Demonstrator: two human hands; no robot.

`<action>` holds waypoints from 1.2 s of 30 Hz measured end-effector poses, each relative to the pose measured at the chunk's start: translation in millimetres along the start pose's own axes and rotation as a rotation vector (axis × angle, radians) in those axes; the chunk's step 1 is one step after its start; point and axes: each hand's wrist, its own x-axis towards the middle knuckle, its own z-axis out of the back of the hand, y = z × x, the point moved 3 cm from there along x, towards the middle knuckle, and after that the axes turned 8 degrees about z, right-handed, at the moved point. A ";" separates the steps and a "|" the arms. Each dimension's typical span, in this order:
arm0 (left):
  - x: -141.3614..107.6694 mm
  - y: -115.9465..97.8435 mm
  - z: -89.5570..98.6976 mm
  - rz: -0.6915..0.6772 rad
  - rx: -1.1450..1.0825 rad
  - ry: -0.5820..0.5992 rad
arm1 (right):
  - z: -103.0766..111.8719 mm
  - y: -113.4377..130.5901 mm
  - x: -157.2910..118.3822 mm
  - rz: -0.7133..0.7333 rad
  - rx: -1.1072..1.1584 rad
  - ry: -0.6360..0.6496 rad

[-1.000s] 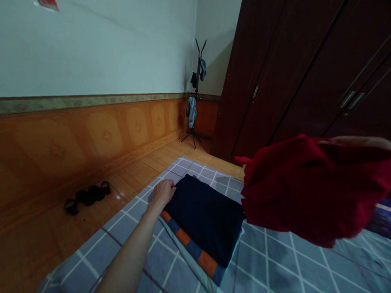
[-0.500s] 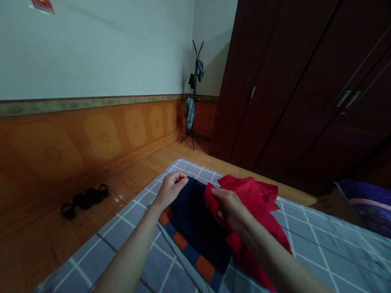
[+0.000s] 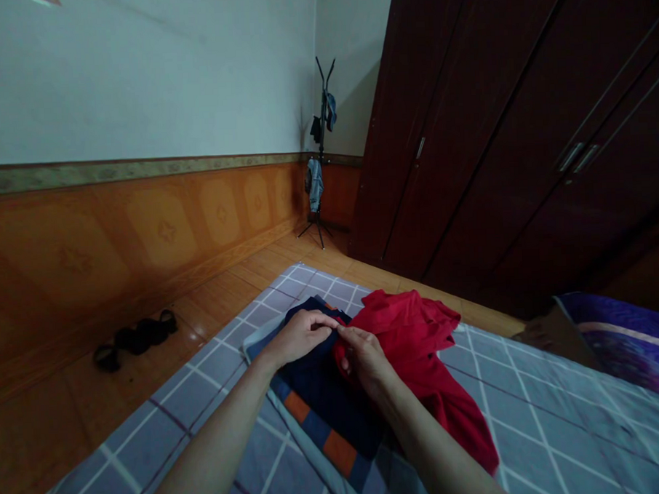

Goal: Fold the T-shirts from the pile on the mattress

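A crumpled red garment (image 3: pixel 414 320) spreads over the bed beside a folded navy garment (image 3: pixel 350 413). My right hand (image 3: pixel 366 358) pinches the red garment's near-left edge, above the navy cloth. Fingertip to fingertip with it, my left hand (image 3: pixel 303 337) is closed at that same edge, over the navy garment's far end; the cloth between its fingers is mostly hidden. Under the navy garment lies a piece of cloth with orange and blue squares (image 3: pixel 338 454), and a pale grey-blue fabric edge (image 3: pixel 308 430) shows along its left side.
The bed (image 3: pixel 533 405) has a grey sheet with white lines. On the floor at left lies a black bra-like item (image 3: pixel 140 337). A coat rack (image 3: pixel 322 138) stands in the corner beside a dark wardrobe (image 3: pixel 468 161). A purple cloth (image 3: pixel 628 343) is at the right.
My left hand has moved right, away from the navy garment's corner, to meet my right hand. The red garment's near part has shifted and spread. The view has turned slightly.
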 end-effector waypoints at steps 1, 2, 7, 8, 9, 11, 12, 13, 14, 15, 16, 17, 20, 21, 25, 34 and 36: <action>0.2 1.8 -0.3 0.024 -0.007 -0.007 | 0.6 -0.8 0.5 0.008 0.006 -0.014; 0.5 4.0 -0.6 0.048 -0.008 -0.013 | 1.3 -1.6 1.1 0.015 0.012 -0.029; 0.9 12.0 -3.8 0.137 0.101 -0.028 | 3.3 -4.4 1.9 0.032 0.021 -0.044; 0.5 11.3 -4.6 0.146 0.118 -0.029 | 3.3 -4.7 1.3 0.035 0.017 -0.034; -0.1 9.4 -5.4 0.145 0.134 -0.031 | 3.1 -5.1 0.6 0.036 0.010 -0.020; -1.7 2.9 -7.0 0.124 0.184 -0.042 | 2.5 -6.2 -0.6 0.037 -0.011 0.005; -2.6 -0.8 -7.8 0.115 0.218 -0.055 | 2.0 -7.2 -0.9 0.036 -0.024 0.013; -3.4 -4.1 -8.4 0.113 0.254 -0.071 | 1.5 -8.3 -1.1 0.035 -0.037 0.016; -4.0 -6.8 -8.8 0.115 0.291 -0.090 | 1.0 -9.5 -1.2 0.034 -0.048 0.013; -4.4 -8.6 -8.8 0.122 0.323 -0.111 | 0.5 -10.7 -1.2 0.034 -0.058 0.005; -4.5 -9.3 -8.4 0.132 0.345 -0.131 | 0.0 -11.7 -1.2 0.035 -0.063 -0.007; -4.2 -9.1 -7.5 0.143 0.355 -0.150 | -0.4 -12.3 -1.4 0.039 -0.065 -0.021; -2.3 -4.0 -1.1 0.164 0.305 -0.205 | -0.1 -10.9 -2.4 0.054 -0.060 -0.060; -1.5 -1.7 1.5 0.167 0.268 -0.218 | 0.3 -9.6 -2.9 0.057 -0.058 -0.066; 0.5 3.4 4.9 0.155 0.167 -0.233 | 1.7 -5.0 -4.9 0.056 -0.062 -0.071; -2.1 -1.6 4.1 0.106 0.013 -0.227 | 0.2 11.8 -15.6 0.032 -0.070 -0.004; -3.9 1.1 20.9 0.128 -0.006 -0.322 | 16.3 45.3 -22.2 0.051 -0.055 -0.036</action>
